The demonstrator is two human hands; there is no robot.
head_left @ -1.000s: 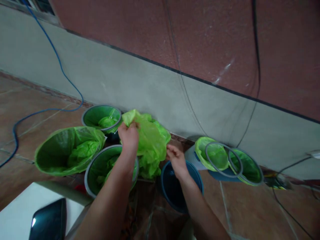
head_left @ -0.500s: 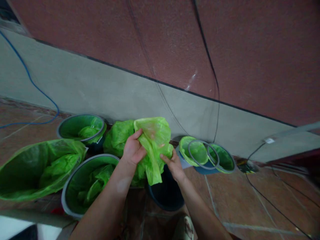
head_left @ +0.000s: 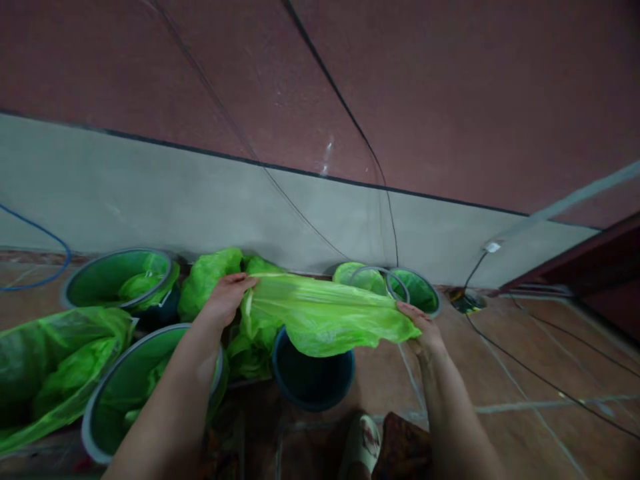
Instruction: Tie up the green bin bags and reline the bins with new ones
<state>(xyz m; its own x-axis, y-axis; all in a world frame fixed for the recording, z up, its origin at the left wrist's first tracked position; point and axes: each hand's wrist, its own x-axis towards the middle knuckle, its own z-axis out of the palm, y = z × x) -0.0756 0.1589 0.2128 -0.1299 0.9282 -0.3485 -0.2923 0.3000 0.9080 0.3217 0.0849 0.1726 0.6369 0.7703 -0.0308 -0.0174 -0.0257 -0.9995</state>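
A green plastic bag (head_left: 325, 313) is stretched out sideways between both hands, above an unlined dark blue bin (head_left: 313, 377). My left hand (head_left: 227, 297) grips the bag's left end. My right hand (head_left: 423, 327) grips its right end. A heap of more green bags (head_left: 210, 283) lies on the floor behind my left hand, against the wall.
Bins lined with green bags stand at the left (head_left: 117, 283), front left (head_left: 135, 393) and far left (head_left: 45, 370); two more lined bins (head_left: 415, 290) sit by the wall at right. Black cables (head_left: 525, 367) cross the tiled floor. A blue cable (head_left: 35, 267) lies at left. A foot in a sandal (head_left: 363, 447) shows at the bottom.
My hands have moved apart, pulling the bunched bag out into a long flat strip over the blue bin. The view has swung to the right.
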